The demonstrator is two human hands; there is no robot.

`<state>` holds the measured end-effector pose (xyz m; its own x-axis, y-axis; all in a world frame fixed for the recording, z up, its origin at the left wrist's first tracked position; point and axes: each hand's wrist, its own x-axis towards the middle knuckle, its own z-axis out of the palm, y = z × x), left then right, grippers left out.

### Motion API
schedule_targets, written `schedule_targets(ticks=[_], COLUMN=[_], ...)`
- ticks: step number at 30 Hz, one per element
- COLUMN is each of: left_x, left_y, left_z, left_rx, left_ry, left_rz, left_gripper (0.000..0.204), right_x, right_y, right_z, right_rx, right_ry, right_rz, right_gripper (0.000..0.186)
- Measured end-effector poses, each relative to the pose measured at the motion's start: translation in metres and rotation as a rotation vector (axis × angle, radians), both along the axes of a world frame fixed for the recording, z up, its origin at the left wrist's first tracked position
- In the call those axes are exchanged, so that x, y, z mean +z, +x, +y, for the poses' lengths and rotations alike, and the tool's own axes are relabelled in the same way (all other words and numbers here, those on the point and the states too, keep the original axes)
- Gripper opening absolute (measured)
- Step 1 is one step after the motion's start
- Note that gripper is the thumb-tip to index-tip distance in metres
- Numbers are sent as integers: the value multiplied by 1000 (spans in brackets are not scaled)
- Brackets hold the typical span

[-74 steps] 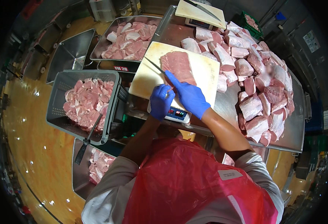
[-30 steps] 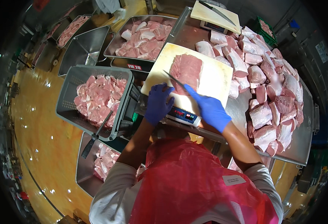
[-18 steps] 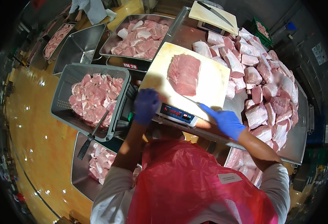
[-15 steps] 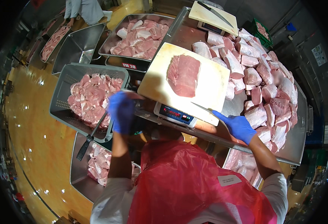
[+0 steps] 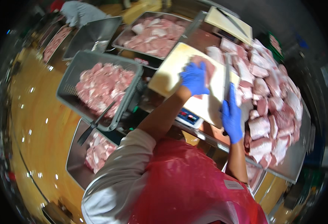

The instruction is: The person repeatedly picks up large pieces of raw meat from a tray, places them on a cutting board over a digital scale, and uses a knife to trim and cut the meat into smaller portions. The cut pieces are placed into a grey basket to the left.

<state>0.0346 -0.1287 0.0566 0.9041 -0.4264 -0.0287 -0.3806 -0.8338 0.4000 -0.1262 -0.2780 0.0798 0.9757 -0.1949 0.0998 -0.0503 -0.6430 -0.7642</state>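
Note:
A piece of raw meat (image 5: 210,71) lies on the white cutting board (image 5: 167,72), which rests on a scale (image 5: 188,116). Blue-gloved, my left hand (image 5: 195,79) presses down on the meat from its left side, fingers spread over it and partly covering it. My right hand (image 5: 232,115), gloved too, is closed round the handle of a knife (image 5: 227,74). The blade points away from me along the board's right edge, beside the meat.
A large heap of meat pieces (image 5: 261,87) covers the steel table on the right. At left stand a grey crate (image 5: 65,87) of cut meat with a sharpening steel (image 5: 96,123) across its edge, and metal tubs (image 5: 72,160). A second board (image 5: 218,20) with a knife lies farther back.
My left hand has moved from above the grey crate onto the meat on the board. The knife in my right hand has swung upright beside the board's right edge. The view has shifted slightly.

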Motion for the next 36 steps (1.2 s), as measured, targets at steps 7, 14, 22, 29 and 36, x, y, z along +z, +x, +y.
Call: schedule_targets(ticks=[7, 14, 22, 29, 36], left_x=[-75, -58, -73, -63, -62], left_y=[7, -77, -74, -72, -58], left_z=[67, 33, 31, 65, 78], left_rx=[-484, 318, 302, 404, 329], left_ry=[-678, -958, -1122, -844, -776], left_rz=[-518, -165, -143, -119, -395], left_gripper=[87, 27, 14, 9, 20], right_x=[-42, -24, -13, -15, 17], right_y=[-51, 1, 59, -46, -60], right_z=[-13, 21, 50, -11, -4], right_rx=[29, 269, 385, 390, 330], right_ry=[-179, -333, -488, -807, -839], right_rz=[-14, 45, 97, 349, 496], right_gripper=[73, 76, 80, 90, 98])
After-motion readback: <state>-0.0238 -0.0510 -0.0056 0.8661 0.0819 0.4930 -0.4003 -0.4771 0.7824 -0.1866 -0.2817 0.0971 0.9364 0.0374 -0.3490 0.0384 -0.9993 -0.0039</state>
